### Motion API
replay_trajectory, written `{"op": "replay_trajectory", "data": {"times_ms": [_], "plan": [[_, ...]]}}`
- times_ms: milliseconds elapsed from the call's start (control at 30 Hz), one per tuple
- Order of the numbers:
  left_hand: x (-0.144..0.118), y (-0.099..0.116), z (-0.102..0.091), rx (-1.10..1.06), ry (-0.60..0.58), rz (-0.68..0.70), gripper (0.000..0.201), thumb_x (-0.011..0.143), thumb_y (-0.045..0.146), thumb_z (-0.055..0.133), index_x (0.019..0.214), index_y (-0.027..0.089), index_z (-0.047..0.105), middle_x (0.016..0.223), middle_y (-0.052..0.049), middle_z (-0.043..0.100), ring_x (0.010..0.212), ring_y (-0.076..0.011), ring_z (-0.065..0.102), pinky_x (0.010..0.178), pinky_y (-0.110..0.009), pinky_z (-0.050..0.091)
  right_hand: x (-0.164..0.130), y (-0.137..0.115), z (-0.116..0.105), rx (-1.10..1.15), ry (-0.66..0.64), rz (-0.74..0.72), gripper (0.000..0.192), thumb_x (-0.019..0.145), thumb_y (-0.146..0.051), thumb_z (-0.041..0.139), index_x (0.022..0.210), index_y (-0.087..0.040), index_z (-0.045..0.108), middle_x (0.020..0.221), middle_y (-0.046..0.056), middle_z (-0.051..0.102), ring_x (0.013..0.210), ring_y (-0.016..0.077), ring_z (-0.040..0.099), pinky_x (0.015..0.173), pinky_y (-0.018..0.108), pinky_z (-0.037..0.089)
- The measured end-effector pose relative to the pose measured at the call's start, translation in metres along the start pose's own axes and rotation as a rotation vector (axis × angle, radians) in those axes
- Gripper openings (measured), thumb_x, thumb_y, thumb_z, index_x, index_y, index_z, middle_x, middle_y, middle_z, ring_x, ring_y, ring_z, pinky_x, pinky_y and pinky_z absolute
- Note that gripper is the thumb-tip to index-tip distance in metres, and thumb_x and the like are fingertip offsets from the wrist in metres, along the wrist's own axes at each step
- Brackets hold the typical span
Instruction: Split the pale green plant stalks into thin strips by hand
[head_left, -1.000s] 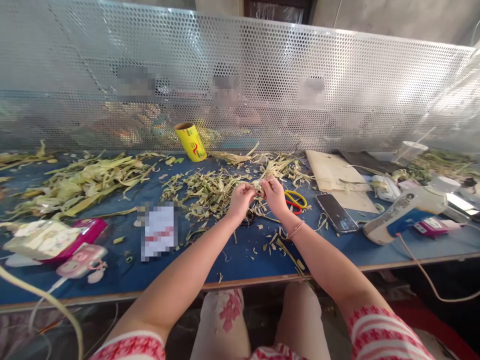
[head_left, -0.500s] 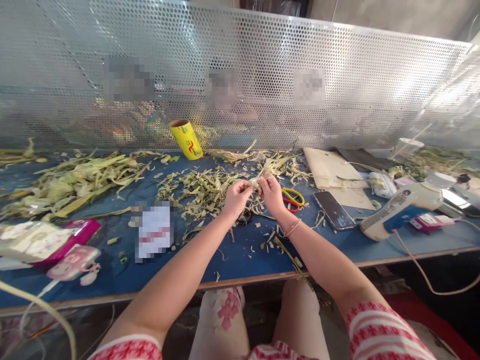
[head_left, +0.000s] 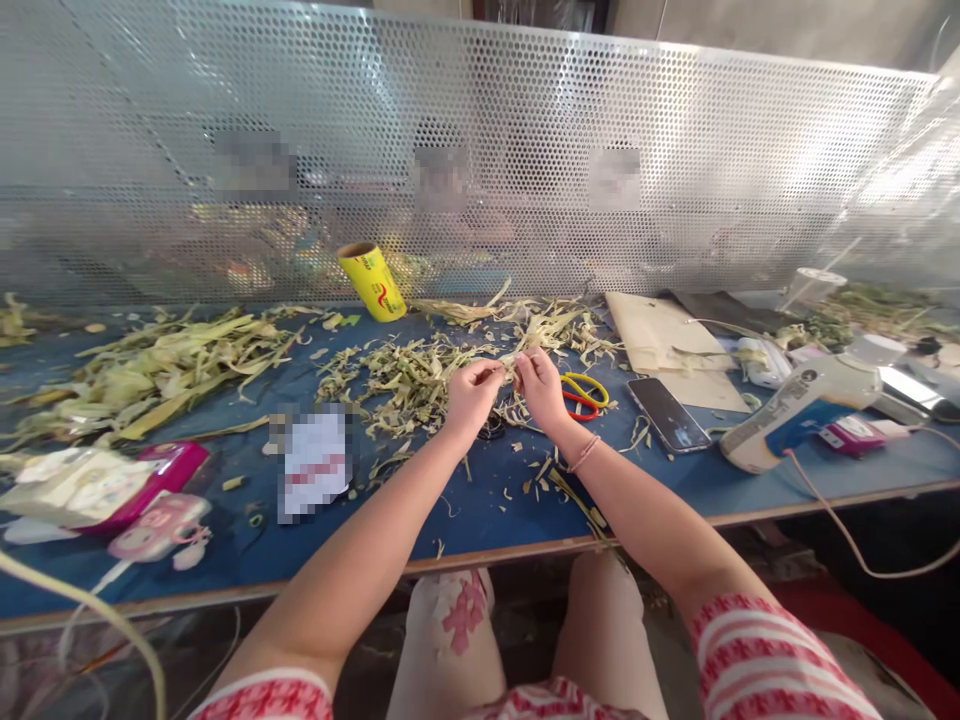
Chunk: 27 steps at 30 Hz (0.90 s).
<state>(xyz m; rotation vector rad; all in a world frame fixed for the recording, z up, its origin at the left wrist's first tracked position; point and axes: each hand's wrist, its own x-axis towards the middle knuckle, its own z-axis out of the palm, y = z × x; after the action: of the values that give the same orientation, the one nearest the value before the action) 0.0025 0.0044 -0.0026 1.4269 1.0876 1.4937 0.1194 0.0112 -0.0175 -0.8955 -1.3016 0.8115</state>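
Observation:
My left hand (head_left: 474, 396) and my right hand (head_left: 538, 384) are close together over the blue table, fingers pinched. Between their fingertips is a pale dried plant strip (head_left: 509, 366), mostly hidden by the fingers. Under and behind my hands lies a loose pile of dried plant scraps (head_left: 409, 380). Paler long strips (head_left: 551, 330) lie just beyond the fingers. Scissors with a yellow and a red handle loop (head_left: 592, 392) rest right of my right hand, their blades out of sight.
Left are a heap of dried stalks (head_left: 180, 355), a tissue pack (head_left: 97, 485) and a pink power bank (head_left: 157, 525). A yellow cardboard tube (head_left: 373, 283) leans at the back by a perforated metal screen (head_left: 525, 120). Right are a phone (head_left: 667, 415), brown paper (head_left: 660, 345) and a tilted bottle (head_left: 799, 415).
The view has shifted slightly. Both hands stay together at nearly the same spot, still pinching the strip; the things on the table have not been moved.

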Motion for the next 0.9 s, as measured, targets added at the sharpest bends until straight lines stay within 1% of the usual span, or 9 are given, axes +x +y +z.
{"op": "replay_trajectory", "data": {"times_ms": [67, 133, 233, 333, 467, 600, 700, 900], "plan": [[0.0, -0.002, 0.001, -0.057, -0.021, -0.041, 0.015, 0.064, 0.028, 0.066, 0.072, 0.016, 0.068, 0.051, 0.004, 0.049, 0.048, -0.0066, 0.038, 0.048, -0.022, 0.029, 0.0, 0.001, -0.001, -0.016, -0.001, -0.017, 0.03, 0.087, -0.048, 0.048, 0.073, -0.022, 0.045, 0.055, -0.006, 0.043, 0.052, 0.009, 0.039, 0.051, 0.023, 0.033], [0.0, -0.004, 0.003, -0.179, -0.052, -0.107, 0.017, 0.065, 0.03, 0.064, 0.075, 0.016, 0.068, 0.048, 0.005, 0.046, 0.045, -0.0062, 0.036, 0.046, -0.022, 0.026, 0.0, 0.003, -0.002, -0.037, -0.013, -0.03, 0.029, 0.088, -0.047, 0.047, 0.073, -0.022, 0.045, 0.057, -0.005, 0.044, 0.054, 0.0095, 0.04, 0.052, 0.023, 0.033], [0.002, -0.007, 0.006, -0.344, -0.095, -0.19, 0.02, 0.067, 0.036, 0.062, 0.064, 0.016, 0.061, 0.049, 0.003, 0.048, 0.043, -0.0065, 0.039, 0.044, -0.023, 0.027, 0.0, 0.005, -0.002, -0.088, -0.029, -0.044, 0.027, 0.088, -0.045, 0.047, 0.075, -0.022, 0.046, 0.06, -0.004, 0.046, 0.057, 0.0103, 0.041, 0.053, 0.023, 0.034], [0.003, -0.007, 0.007, -0.344, -0.081, -0.232, 0.027, 0.069, 0.04, 0.064, 0.061, 0.016, 0.055, 0.049, 0.002, 0.05, 0.043, -0.0066, 0.041, 0.045, -0.022, 0.03, -0.001, 0.006, -0.001, -0.15, -0.064, -0.069, 0.025, 0.087, -0.043, 0.049, 0.074, -0.022, 0.046, 0.063, -0.003, 0.047, 0.059, 0.0106, 0.042, 0.055, 0.023, 0.035], [0.002, -0.007, 0.006, -0.28, -0.032, -0.19, 0.028, 0.072, 0.039, 0.065, 0.062, 0.018, 0.049, 0.048, 0.004, 0.048, 0.041, -0.0059, 0.04, 0.043, -0.022, 0.029, -0.003, 0.003, 0.0, -0.208, -0.098, -0.048, 0.022, 0.085, -0.04, 0.051, 0.074, -0.022, 0.044, 0.06, -0.004, 0.047, 0.057, 0.0106, 0.042, 0.054, 0.023, 0.033], [0.0, -0.009, 0.005, -0.273, -0.032, -0.186, 0.033, 0.077, 0.044, 0.062, 0.067, 0.02, 0.042, 0.047, 0.008, 0.037, 0.038, -0.0042, 0.028, 0.04, -0.021, 0.02, -0.004, -0.001, 0.001, -0.19, -0.129, -0.033, 0.022, 0.086, -0.038, 0.05, 0.072, -0.023, 0.043, 0.057, -0.005, 0.047, 0.054, 0.0105, 0.042, 0.052, 0.023, 0.033], [0.001, -0.011, 0.003, -0.256, -0.016, -0.189, 0.037, 0.077, 0.048, 0.063, 0.067, 0.021, 0.04, 0.046, 0.009, 0.031, 0.039, -0.0044, 0.025, 0.041, -0.022, 0.017, -0.004, 0.0, 0.002, -0.15, -0.157, -0.022, 0.024, 0.086, -0.038, 0.051, 0.07, -0.023, 0.042, 0.054, -0.005, 0.048, 0.051, 0.0101, 0.042, 0.051, 0.023, 0.033], [0.005, -0.017, 0.001, -0.226, 0.034, -0.108, 0.044, 0.075, 0.057, 0.063, 0.066, 0.021, 0.04, 0.048, 0.008, 0.03, 0.04, -0.0057, 0.027, 0.042, -0.024, 0.019, -0.003, 0.001, 0.006, -0.026, -0.187, 0.024, 0.032, 0.082, -0.047, 0.057, 0.067, -0.023, 0.041, 0.047, -0.007, 0.044, 0.045, 0.0085, 0.039, 0.047, 0.022, 0.031]]}}
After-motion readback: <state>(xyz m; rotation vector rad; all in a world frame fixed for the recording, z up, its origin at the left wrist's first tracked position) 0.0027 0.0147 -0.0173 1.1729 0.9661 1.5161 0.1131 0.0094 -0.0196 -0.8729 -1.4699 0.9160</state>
